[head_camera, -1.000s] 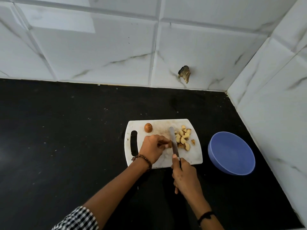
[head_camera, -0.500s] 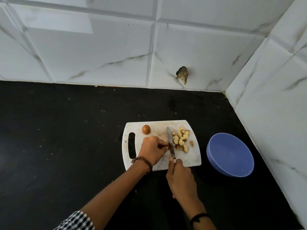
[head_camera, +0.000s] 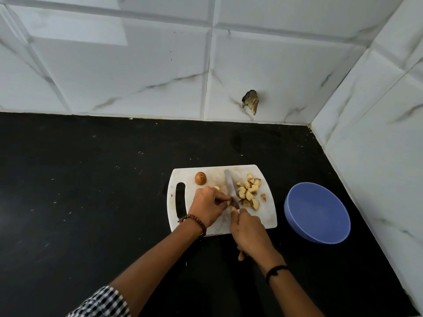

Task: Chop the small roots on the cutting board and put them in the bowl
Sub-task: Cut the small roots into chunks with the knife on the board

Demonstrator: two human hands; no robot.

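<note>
A white cutting board [head_camera: 267, 216] lies on the black counter. One whole brown root [head_camera: 200, 178] sits near its far left corner. A pile of chopped root pieces [head_camera: 249, 193] lies on the right half. My left hand [head_camera: 209, 205] pinches a small root piece against the board, mostly hidden under the fingers. My right hand [head_camera: 248, 231] grips the knife [head_camera: 231, 188] by its handle, the blade pointing away, right beside my left fingertips. An empty blue bowl [head_camera: 317, 212] stands to the right of the board.
The black counter [head_camera: 91, 191] runs left and toward me. White tiled walls close off the back and the right side, just behind the bowl. A dark broken spot [head_camera: 250, 101] marks the back wall.
The knife blade has shifted a little leftward, away from the chopped pile and closer to my left fingers. My left hand stays in place on the root piece.
</note>
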